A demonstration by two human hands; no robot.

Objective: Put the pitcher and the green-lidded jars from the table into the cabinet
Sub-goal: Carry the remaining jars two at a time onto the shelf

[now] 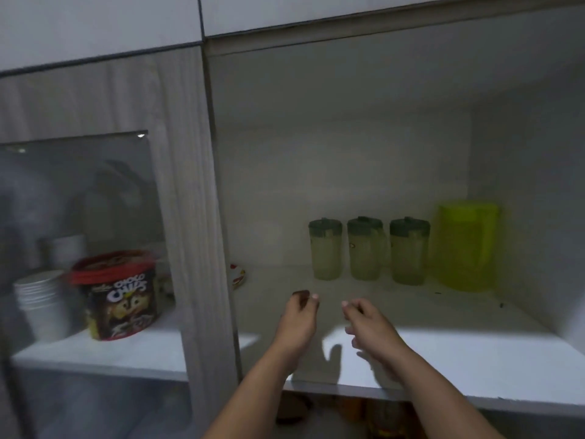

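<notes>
Three clear jars with green lids stand in a row at the back of the open cabinet shelf: left jar (325, 250), middle jar (365, 250), right jar (408, 253). A translucent yellow-green pitcher (463, 247) stands upright just right of them. My left hand (299, 321) and my right hand (368, 326) hover side by side over the white shelf (459, 350), in front of the jars and apart from them. Both hands hold nothing, fingers loosely curled.
A wood-grain post (202, 232) divides the cabinet. Behind the glass door (79, 191) on the left sit a red-lidded Choco Chips tub (122, 296) and stacked white cups (42, 305). A small red-and-white dish (238, 275) lies at the shelf's left end.
</notes>
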